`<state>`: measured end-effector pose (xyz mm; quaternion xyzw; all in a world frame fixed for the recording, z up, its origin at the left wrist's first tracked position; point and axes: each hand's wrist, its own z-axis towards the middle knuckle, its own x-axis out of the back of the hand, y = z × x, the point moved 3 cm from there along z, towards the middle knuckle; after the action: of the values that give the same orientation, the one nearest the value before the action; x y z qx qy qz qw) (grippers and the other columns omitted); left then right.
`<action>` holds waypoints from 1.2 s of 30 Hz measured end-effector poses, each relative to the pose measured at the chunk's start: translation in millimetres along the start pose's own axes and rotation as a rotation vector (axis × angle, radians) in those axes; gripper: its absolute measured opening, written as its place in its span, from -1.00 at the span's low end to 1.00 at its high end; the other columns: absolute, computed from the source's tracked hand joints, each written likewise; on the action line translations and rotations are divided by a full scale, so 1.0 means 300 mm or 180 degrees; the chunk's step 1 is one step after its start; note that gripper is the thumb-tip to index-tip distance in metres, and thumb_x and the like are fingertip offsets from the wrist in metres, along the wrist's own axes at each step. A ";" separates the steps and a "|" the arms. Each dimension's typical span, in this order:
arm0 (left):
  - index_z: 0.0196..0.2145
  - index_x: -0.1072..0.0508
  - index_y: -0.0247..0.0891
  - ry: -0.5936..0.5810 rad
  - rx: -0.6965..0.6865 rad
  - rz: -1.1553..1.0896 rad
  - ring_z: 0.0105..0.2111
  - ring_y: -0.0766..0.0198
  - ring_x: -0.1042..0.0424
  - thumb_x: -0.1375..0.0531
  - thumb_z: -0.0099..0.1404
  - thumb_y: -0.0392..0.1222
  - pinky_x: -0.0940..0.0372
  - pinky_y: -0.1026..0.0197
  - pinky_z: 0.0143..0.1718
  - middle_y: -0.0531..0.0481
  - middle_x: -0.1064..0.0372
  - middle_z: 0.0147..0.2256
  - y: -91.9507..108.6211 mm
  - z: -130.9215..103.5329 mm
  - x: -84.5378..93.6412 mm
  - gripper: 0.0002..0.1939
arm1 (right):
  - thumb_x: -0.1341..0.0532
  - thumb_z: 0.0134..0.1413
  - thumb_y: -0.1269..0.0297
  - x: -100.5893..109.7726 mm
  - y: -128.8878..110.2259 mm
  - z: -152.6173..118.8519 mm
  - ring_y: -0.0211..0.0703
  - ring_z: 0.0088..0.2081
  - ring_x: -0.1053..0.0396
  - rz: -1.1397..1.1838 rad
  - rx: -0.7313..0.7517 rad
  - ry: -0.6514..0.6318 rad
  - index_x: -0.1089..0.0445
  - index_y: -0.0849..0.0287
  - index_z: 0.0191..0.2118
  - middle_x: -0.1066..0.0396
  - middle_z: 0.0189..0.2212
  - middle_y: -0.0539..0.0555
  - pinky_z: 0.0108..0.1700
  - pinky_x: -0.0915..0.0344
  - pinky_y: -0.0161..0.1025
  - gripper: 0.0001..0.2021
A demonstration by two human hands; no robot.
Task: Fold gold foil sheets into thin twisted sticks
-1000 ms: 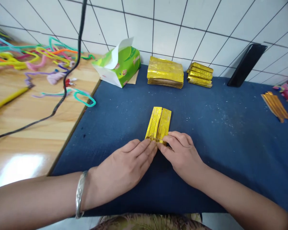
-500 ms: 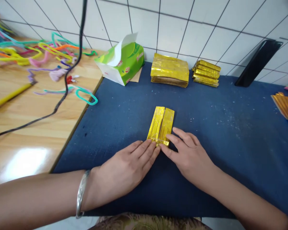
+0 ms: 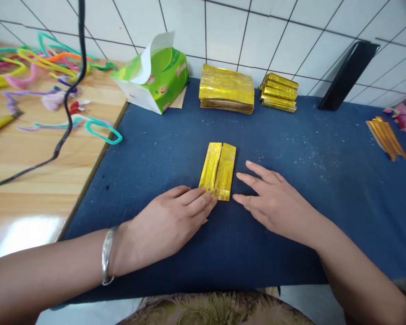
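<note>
A folded sheet of gold foil paper (image 3: 226, 169) lies flat on the blue cloth, its two long flaps meeting near the middle and a narrow fold across its near end. My left hand (image 3: 176, 219) rests with outstretched fingers on the near left corner of the sheet, pressing it down; the fingertips hide that corner. Just right of the paper, my right hand (image 3: 274, 203) hovers with fingers apart, touching nothing. A silver bangle (image 3: 107, 256) circles my left wrist.
Against the tiled wall stand a green tissue packet (image 3: 167, 81), a stack of gold paper (image 3: 226, 88), folded gold strips (image 3: 279, 91) and a black object (image 3: 349, 76). Orange-gold folded paper (image 3: 386, 137) lies right. Pipe cleaners (image 3: 103, 132) and a black cable (image 3: 68, 117) occupy the wooden surface left.
My right hand has come off the paper's near end and moved right, fingers spreading. My left hand stays on the paper. The whole view has shifted slightly.
</note>
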<state>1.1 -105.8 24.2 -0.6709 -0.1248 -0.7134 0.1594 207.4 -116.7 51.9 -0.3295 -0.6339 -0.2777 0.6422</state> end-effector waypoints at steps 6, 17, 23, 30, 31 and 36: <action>-0.04 -0.39 -0.24 0.0005 -0.0139 0.0043 -0.02 0.16 -0.32 0.01 0.33 -0.27 -0.25 0.03 -0.03 -0.04 -0.33 0.01 -0.005 0.002 -0.001 -0.70 | 0.03 0.25 0.24 -0.038 -0.068 0.013 -0.10 0.26 0.07 0.0063 0.0353 0.0311 -0.19 0.22 0.15 -0.18 0.16 0.08 0.22 0.00 -0.05 -0.60; 0.05 -0.32 -0.45 0.0192 0.0160 0.0204 0.05 0.02 -0.29 -0.01 0.33 -0.24 -0.29 0.03 -0.02 -0.28 -0.28 0.05 0.026 -0.040 0.004 -0.62 | 0.01 0.19 -0.01 -0.115 -0.118 0.011 0.02 0.27 0.11 0.0196 0.0408 -0.0065 -0.05 0.40 0.21 0.02 0.24 0.28 0.28 0.12 -0.03 -0.36; 0.10 -0.27 -0.40 0.0100 0.0191 0.0195 0.02 0.07 -0.31 -0.02 0.34 -0.12 -0.33 0.07 -0.06 -0.22 -0.30 0.05 0.001 -0.025 0.005 -0.56 | -0.01 0.17 -0.01 -0.104 -0.123 0.004 0.03 0.23 -0.01 0.0036 0.0344 0.0065 -0.13 0.40 0.18 -0.08 0.20 0.28 0.25 0.03 -0.02 -0.38; 0.06 -0.33 -0.36 0.0033 0.0274 0.0117 -0.03 0.10 -0.34 -0.05 0.31 -0.04 -0.31 0.05 -0.04 -0.16 -0.34 0.00 0.006 -0.010 0.002 -0.55 | -0.03 0.18 0.08 -0.086 -0.150 -0.015 0.06 0.12 -0.20 -0.0247 0.0320 0.0399 -0.29 0.46 0.05 -0.29 0.06 0.33 0.22 -0.01 -0.03 -0.49; 0.06 -0.32 -0.37 0.0052 0.0290 0.0107 -0.01 0.08 -0.32 -0.05 0.31 -0.02 -0.29 0.04 -0.02 -0.18 -0.33 0.02 0.004 -0.009 0.001 -0.54 | -0.05 0.18 0.09 -0.079 -0.154 -0.016 0.06 0.10 -0.23 -0.0195 0.0320 0.0443 -0.32 0.45 0.02 -0.32 0.03 0.33 0.21 -0.03 -0.02 -0.51; 0.05 -0.32 -0.33 0.0126 0.0174 -0.0114 0.06 0.07 -0.28 -0.01 0.31 0.07 -0.19 0.01 0.08 -0.19 -0.27 0.07 -0.042 0.027 0.004 -0.50 | -0.05 0.18 0.15 -0.039 -0.120 -0.016 -0.16 -0.13 -0.38 0.0629 0.0424 0.0651 -0.45 0.16 -0.18 -0.50 -0.23 0.08 0.04 -0.20 -0.13 -0.71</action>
<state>3.5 -91.2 26.4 -0.6496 -0.1530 -0.7257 0.1673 182.1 -143.8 42.9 -0.3170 -0.5467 -0.2026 0.7481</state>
